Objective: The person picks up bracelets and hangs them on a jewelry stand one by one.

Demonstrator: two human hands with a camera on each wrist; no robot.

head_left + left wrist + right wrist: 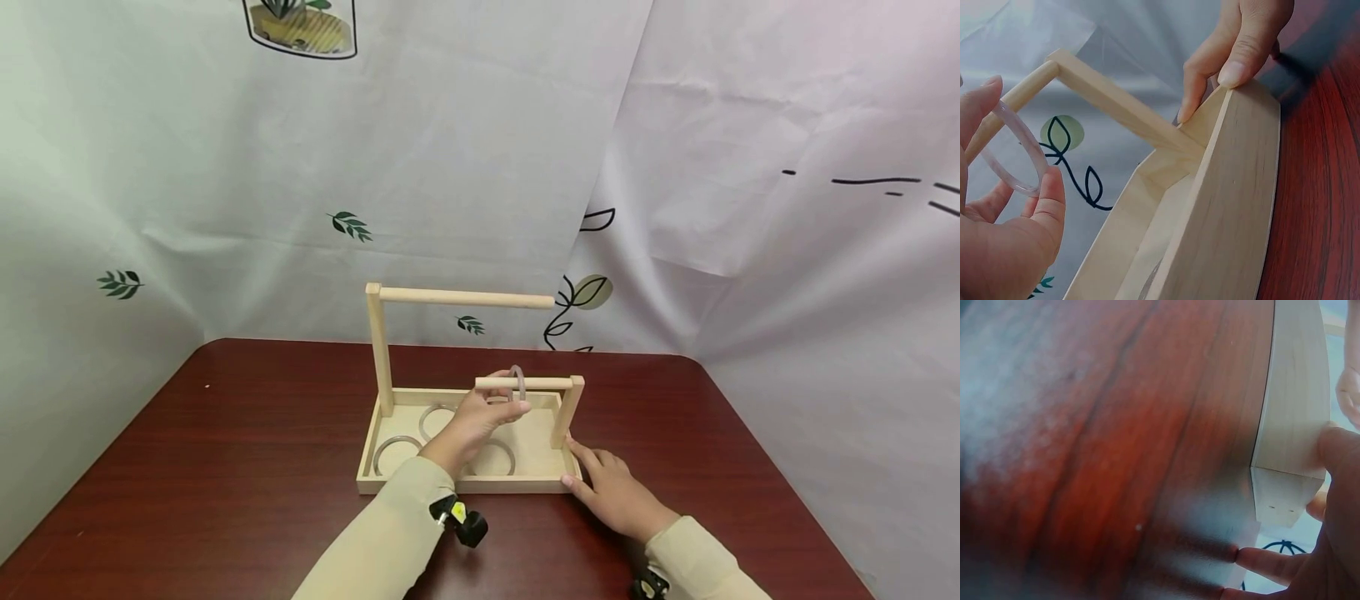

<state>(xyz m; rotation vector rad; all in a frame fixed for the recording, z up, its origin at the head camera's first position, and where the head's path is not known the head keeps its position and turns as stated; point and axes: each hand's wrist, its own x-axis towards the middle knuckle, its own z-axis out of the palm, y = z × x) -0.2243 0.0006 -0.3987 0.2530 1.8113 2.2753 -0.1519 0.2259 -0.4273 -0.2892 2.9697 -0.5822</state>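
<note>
My left hand (480,421) pinches a translucent, pale purplish bangle (1027,150) between thumb and fingers. The bangle encircles the lower rod (547,383) of a wooden bangle stand, partway along it. At the stand's tray (517,487), my right hand (615,492) holds the near right corner, thumb at the front wall and a finger along the end wall. In the right wrist view, other fingertips (1241,555) of that hand reach down to the tabletop. More bangles lie flat in the tray, one at the left (377,458) and others partly behind my left hand and wrist.
A taller post with a higher rod (465,297) rises from the tray's left end, its rod pointing right. The stand is on a dark red wooden table (225,467). Behind hangs a pale cloth (450,167) with printed leaves.
</note>
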